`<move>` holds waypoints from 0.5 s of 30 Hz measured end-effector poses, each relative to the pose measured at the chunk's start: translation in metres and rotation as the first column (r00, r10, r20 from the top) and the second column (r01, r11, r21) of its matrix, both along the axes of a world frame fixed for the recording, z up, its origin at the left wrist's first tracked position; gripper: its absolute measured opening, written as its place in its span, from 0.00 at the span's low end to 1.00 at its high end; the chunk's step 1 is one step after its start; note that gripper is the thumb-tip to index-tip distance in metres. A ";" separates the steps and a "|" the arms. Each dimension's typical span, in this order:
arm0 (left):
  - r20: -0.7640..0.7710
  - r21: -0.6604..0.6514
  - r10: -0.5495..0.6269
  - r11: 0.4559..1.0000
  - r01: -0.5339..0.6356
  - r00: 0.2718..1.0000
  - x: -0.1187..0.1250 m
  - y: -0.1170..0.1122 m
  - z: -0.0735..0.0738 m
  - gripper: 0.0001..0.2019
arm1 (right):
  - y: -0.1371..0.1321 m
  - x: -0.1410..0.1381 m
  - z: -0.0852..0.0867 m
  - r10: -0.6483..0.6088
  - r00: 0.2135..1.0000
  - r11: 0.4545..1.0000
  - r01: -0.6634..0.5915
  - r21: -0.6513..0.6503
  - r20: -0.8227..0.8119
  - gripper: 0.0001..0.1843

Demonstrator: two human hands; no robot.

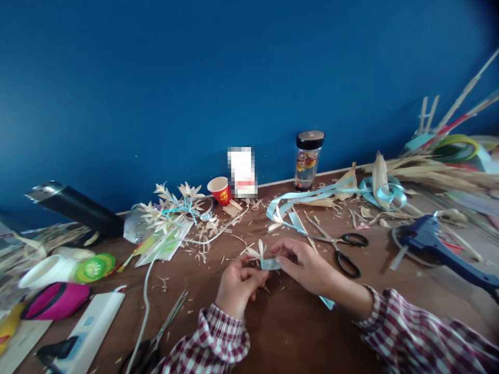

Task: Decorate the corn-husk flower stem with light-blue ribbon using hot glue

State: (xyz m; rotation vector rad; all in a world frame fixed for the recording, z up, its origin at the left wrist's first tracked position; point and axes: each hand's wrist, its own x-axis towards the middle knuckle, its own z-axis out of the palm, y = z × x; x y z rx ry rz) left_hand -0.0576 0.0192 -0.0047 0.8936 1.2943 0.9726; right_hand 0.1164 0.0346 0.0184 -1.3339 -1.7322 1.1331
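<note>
Close over the table's middle, my left hand (pixel 239 283) is closed, pinching a small corn-husk flower (pixel 258 250) with pale pointed petals. A short piece of light blue ribbon (pixel 270 264) crosses the flower's base. My right hand (pixel 300 262) pinches the other end of this ribbon between thumb and fingers. A blue ribbon end (pixel 327 303) shows below my right wrist; whether it belongs to the same piece I cannot tell. Black-handled scissors (pixel 338 243) lie spread just beyond my right hand. More blue ribbon (pixel 300 197) curls behind them.
A blue glue gun (pixel 436 239) lies at right, near dried husks (pixel 436 174). Behind stand a lidded bottle (pixel 309 161) and a red paper cup (pixel 220 191). Finished-looking husk flowers (pixel 175 203), a white cable (pixel 146 291), a power strip (pixel 93 327) and second scissors (pixel 163 324) are left.
</note>
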 end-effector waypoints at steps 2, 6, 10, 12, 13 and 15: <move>-0.070 0.034 0.023 0.999 -0.021 0.997 0.001 -0.002 0.001 0.25 | -0.001 0.002 -0.001 -0.004 0.999 0.999 0.002 0.044 0.049 0.11; -0.159 0.145 0.084 0.988 -0.061 0.984 0.005 -0.010 0.007 0.25 | -0.004 0.004 -0.004 -0.038 0.983 0.987 0.009 0.162 0.181 0.11; -0.263 0.232 0.121 0.971 -0.059 0.957 0.007 -0.014 0.007 0.26 | -0.004 0.005 -0.007 -0.043 0.950 0.980 -0.020 0.200 0.308 0.09; -0.305 0.240 0.117 0.970 -0.043 0.945 0.007 -0.014 0.004 0.27 | -0.004 0.005 -0.004 -0.059 0.921 0.973 -0.033 0.230 0.385 0.08; -0.318 0.233 0.111 0.972 -0.035 0.941 0.007 -0.013 0.003 0.27 | -0.005 0.005 -0.001 -0.077 0.905 0.965 -0.038 0.260 0.418 0.09; -0.341 0.216 0.097 0.976 -0.022 0.935 0.007 -0.011 0.001 0.26 | -0.010 0.004 0.013 -0.091 0.893 0.943 -0.066 0.328 0.441 0.09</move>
